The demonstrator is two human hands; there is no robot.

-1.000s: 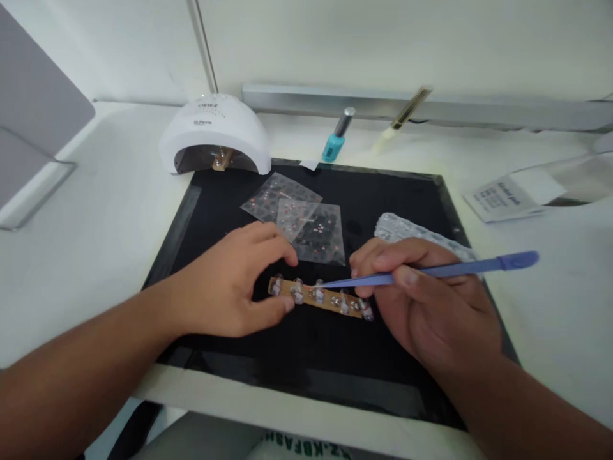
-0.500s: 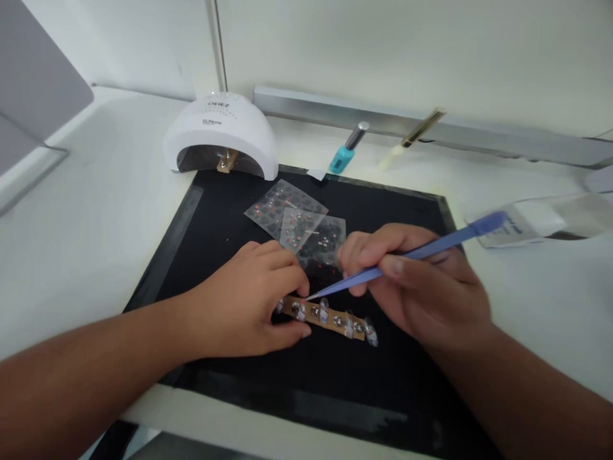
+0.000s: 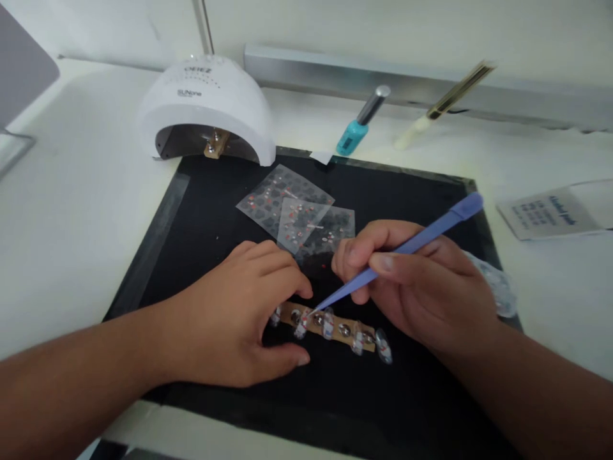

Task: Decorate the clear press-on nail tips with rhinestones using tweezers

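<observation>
A narrow wooden strip (image 3: 311, 326) with metal knobs and several clear, patterned false nails lies on a black mat (image 3: 249, 415). My left hand (image 3: 230, 313) straddles the strip's left end, thumb and index finger spread apart on either side; it covers that end. In my right hand (image 3: 431, 275) I grip purple tweezers (image 3: 407, 249) between thumb and fingers. Their fine tip meets a false nail (image 3: 302, 324) with white and red marks, close to my left index finger. Two transparent sticker sheets (image 3: 287, 191) with small red and white motifs overlap just beyond my hands.
A white nail lamp (image 3: 205, 96) stands at the back left with a wooden piece (image 3: 216, 144) inside. Behind the mat are a turquoise bottle (image 3: 352, 137) and a pale gold-capped bottle (image 3: 440, 105). A white packet (image 3: 560, 214) lies at right, clear plastic (image 3: 493, 284) beside my right wrist.
The tweezers' tip has moved from the strip's far edge onto the nail. My left thumb and index finger have spread wider. The whole view has shifted nearer.
</observation>
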